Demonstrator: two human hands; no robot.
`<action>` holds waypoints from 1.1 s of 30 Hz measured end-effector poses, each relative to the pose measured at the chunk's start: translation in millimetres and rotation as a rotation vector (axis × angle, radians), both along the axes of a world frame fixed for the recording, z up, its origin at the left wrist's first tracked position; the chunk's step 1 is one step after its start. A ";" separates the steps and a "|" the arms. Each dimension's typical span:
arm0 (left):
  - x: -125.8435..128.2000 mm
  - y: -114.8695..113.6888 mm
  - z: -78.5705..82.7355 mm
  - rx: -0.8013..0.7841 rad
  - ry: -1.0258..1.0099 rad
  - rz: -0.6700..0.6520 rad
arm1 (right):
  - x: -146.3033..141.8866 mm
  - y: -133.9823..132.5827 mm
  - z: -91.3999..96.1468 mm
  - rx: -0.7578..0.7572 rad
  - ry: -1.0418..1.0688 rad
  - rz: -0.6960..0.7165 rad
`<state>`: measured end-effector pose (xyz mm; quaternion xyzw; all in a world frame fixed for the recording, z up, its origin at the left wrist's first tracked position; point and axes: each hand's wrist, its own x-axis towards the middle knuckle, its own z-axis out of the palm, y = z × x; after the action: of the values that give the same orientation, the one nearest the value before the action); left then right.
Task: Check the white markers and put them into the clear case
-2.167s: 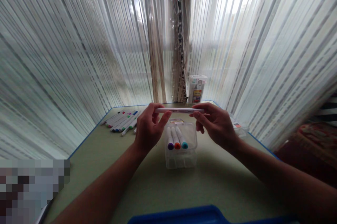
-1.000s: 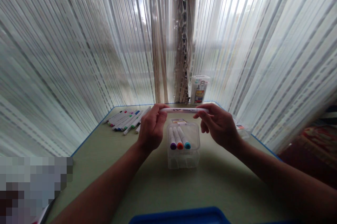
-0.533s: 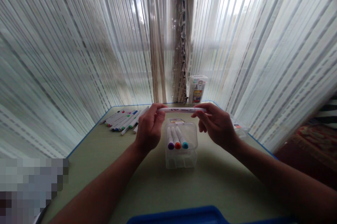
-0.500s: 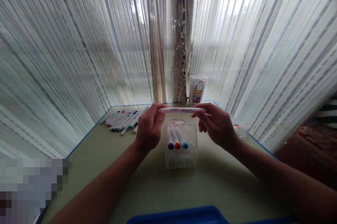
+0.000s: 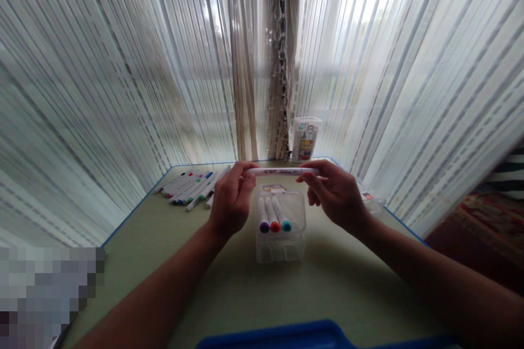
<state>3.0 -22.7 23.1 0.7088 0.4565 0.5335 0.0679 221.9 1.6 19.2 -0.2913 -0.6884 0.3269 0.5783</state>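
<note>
A white marker (image 5: 279, 172) with small print along its barrel is held level above the table. My left hand (image 5: 234, 196) pinches one end, and my right hand (image 5: 333, 188) pinches the other; both ends are partly covered by fingers. Below the marker stands a clear plastic case (image 5: 280, 248) with its lid open. Three markers lie side by side in it: one with a purple end (image 5: 264, 226), one orange (image 5: 275, 225) and one turquoise (image 5: 286, 225). Left of my left hand, a loose pile of white markers (image 5: 190, 188) with coloured ends rests on the table.
At the table's back edge stands a clear box (image 5: 306, 140) with a printed label. Another clear plastic piece (image 5: 371, 201) lies behind my right wrist. A blue object (image 5: 278, 335) is at the near edge. String curtains (image 5: 123, 65) hang behind the table (image 5: 155, 245).
Both hands keep the marker in nearly the same place. The view has shifted very slightly; nothing was let go or picked up.
</note>
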 end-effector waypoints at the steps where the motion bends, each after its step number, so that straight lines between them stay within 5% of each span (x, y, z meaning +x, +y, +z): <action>1: 0.2 -0.3 0.4 0.002 0.005 0.004 | 0.1 0.1 -0.2 0.001 0.001 0.001; 33: 1.4 -0.3 1.2 -0.004 0.000 0.003 | 1.4 1.6 -0.7 -0.002 -0.006 0.024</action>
<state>4.4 -23.0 24.3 0.7080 0.4586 0.5327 0.0685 223.2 3.2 18.5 -0.2843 -0.6933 0.3337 0.5720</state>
